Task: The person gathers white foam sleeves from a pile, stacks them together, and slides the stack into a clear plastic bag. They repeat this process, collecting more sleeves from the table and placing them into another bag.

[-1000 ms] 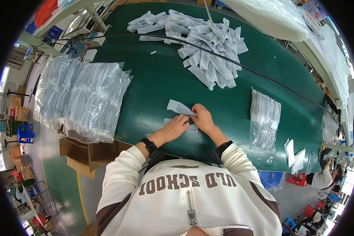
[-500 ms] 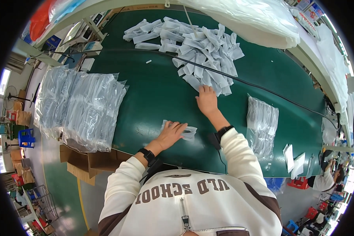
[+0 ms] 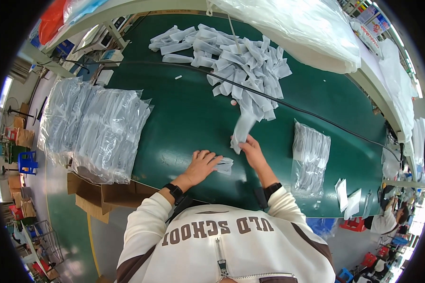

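Note:
My right hand point(image 3: 253, 153) pinches one end of a frosted, translucent plastic pouch point(image 3: 244, 129). The pouch is lifted over the green table, its far end blurred and overlapping the near edge of a loose pile of similar pouches point(image 3: 250, 63). To the left, my left hand point(image 3: 202, 166) lies over another frosted pouch point(image 3: 225, 165), fingers stretched out and slightly apart. Only the right end of that pouch shows past my fingertips; the rest is under the hand.
Large clear bags packed with pouches point(image 3: 111, 134) lie at the table's left, above an open cardboard box point(image 3: 92, 193). Another packed bag point(image 3: 310, 158) lies right, near white slips point(image 3: 347, 198). A black cable point(image 3: 297, 100) crosses the table. Plastic sheeting point(image 3: 307, 33) hangs from the overhead shelf.
My right hand has come back from the pile toward me with a pouch. A small red-and-white round thing now shows beside the pile. My left hand stays nearly in place.

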Demonstrator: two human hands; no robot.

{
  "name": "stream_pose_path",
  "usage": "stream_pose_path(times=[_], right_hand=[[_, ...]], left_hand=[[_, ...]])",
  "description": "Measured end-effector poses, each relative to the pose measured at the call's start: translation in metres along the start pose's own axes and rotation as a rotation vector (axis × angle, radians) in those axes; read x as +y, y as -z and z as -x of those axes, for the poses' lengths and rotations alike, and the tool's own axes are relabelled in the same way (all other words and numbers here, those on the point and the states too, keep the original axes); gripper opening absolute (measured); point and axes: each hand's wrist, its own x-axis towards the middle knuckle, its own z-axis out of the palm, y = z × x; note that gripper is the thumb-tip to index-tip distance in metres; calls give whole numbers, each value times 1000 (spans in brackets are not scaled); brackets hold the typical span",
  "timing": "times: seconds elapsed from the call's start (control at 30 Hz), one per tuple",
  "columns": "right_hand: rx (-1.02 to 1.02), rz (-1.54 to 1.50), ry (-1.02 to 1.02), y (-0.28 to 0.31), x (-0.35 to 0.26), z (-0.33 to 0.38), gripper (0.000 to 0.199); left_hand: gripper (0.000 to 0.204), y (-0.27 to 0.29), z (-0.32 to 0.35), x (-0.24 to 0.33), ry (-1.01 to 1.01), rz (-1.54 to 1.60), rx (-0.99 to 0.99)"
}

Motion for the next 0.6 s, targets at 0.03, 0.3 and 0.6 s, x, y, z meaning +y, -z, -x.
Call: stream_pose_path(times=[0.03,0.3,0.6], right_hand=[[40,-68,41,-15,-12,6,25],[116,119,6,-15,-40,-2,30],[-11,1271,476,-37,-9,-18,36]], left_hand=[[58,0,2,0,6,-10,-5],[57,4,-4,7,-19,-9,-33],[50,-5,-3,10,-85,51,-97]])
